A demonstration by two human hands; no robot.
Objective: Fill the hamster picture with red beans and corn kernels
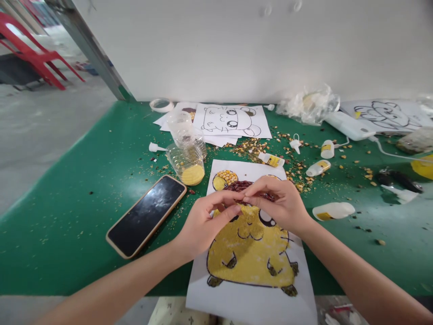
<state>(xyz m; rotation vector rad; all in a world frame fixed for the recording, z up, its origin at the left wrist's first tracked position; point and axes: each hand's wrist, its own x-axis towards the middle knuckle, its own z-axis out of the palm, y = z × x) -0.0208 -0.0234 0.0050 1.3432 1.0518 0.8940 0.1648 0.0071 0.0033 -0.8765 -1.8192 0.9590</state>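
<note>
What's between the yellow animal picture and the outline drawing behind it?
Scattered seeds, a yellow-labelled bottle and other paper sheets' edges, in the head view.

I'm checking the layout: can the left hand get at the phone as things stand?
Probably yes: the phone lies uncovered on the green table beside the left hand, with only small scattered bits between.

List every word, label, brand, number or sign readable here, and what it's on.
No text is readable.
Bottle just beyond the picture: yellow label, too small and blurred.
Three bottles farther right: yellow on each, no lettering legible.
Phone: dark screen, none visible.
</note>
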